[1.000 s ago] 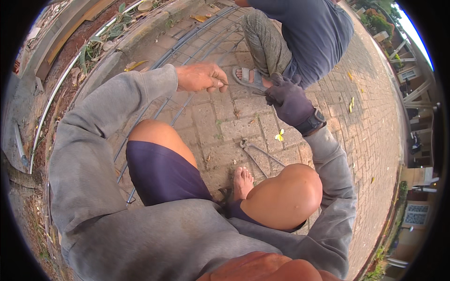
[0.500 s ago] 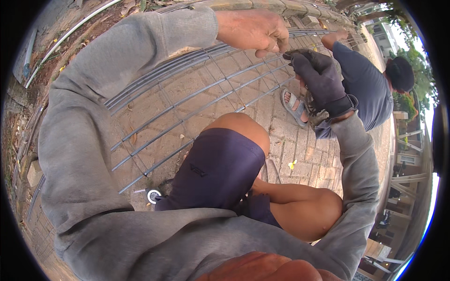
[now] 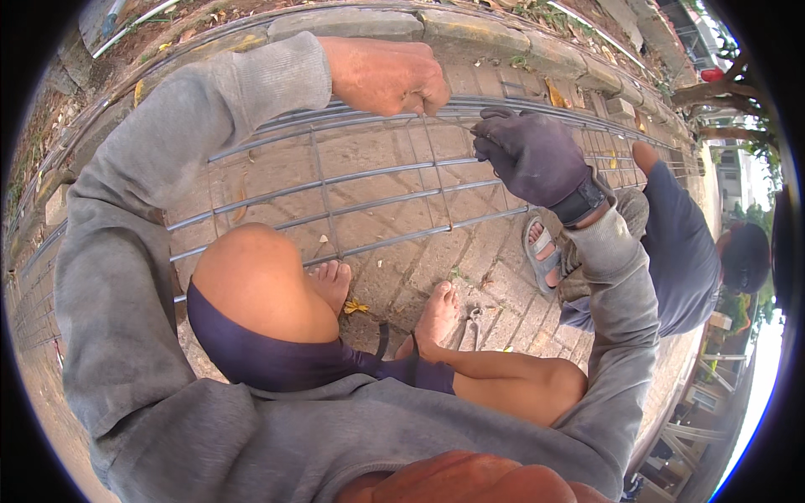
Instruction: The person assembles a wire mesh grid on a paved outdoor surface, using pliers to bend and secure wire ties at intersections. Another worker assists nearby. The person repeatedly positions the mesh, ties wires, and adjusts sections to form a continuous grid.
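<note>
My bare left hand [image 3: 394, 77] is closed above the far bars of a steel rebar cage [image 3: 369, 176]. My right hand [image 3: 537, 159], in a dark purple glove, pinches its fingers together a little to the right. A thin wire [image 3: 457, 123] runs between the two hands, over the far bars; its ends are hidden in my fingers. The cage has long grey bars crossed by thinner square ties, and it lies on the brick paving in front of my knees. A pair of pincers [image 3: 472, 329] rests on the paving beside my bare foot.
Another person [image 3: 671, 251] in dark clothing crouches at the right, with a grey sandal [image 3: 543, 256] close to the cage. A stone curb [image 3: 478, 38] runs along the far side, with soil and leaves beyond. A loose brick [image 3: 620, 107] lies near the cage's right end.
My view has shifted, bringing the pincers and my feet into sight. My hands are somewhat farther apart, with the wire now visible between them.
</note>
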Action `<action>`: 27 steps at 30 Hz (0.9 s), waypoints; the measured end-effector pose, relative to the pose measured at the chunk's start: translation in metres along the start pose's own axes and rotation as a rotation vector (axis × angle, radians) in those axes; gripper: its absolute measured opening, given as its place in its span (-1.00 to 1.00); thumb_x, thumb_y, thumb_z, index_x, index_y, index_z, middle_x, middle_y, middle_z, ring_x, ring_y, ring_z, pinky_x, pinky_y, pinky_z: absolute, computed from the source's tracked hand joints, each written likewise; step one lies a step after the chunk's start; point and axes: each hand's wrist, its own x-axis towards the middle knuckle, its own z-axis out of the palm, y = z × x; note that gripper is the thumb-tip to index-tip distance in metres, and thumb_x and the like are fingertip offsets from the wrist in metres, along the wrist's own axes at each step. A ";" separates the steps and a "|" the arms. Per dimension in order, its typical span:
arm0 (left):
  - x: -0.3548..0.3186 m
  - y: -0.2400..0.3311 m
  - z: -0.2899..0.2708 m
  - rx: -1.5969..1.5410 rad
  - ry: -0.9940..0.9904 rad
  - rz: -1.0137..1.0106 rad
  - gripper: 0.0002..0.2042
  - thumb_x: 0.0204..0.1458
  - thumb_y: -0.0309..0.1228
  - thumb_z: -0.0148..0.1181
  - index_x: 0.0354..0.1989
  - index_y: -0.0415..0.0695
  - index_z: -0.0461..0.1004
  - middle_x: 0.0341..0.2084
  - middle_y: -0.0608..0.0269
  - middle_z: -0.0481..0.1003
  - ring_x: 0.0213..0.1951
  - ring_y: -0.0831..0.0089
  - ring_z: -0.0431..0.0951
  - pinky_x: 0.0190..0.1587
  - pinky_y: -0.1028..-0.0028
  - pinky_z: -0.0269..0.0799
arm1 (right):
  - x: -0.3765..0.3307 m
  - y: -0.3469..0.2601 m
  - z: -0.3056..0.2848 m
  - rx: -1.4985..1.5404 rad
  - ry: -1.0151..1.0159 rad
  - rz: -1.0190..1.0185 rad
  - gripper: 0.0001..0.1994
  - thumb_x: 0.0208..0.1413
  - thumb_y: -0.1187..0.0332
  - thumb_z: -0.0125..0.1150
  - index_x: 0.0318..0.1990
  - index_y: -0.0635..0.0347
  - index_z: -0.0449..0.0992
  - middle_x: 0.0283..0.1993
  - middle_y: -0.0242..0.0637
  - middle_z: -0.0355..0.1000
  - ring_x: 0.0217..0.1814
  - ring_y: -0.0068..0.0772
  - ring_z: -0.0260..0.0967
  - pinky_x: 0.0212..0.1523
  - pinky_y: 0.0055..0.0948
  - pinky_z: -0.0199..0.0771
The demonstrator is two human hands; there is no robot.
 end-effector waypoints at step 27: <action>0.033 -0.119 0.161 -0.843 -0.159 -1.067 -0.08 0.07 0.21 0.28 0.38 -0.38 0.30 0.22 -0.47 0.39 0.23 -0.22 0.51 0.27 0.01 0.51 | -0.028 0.135 0.114 0.919 -0.057 0.535 -0.68 0.32 0.27 0.25 0.11 0.23 0.68 -0.38 -0.50 0.52 -0.44 -0.75 0.31 -0.44 -0.61 0.35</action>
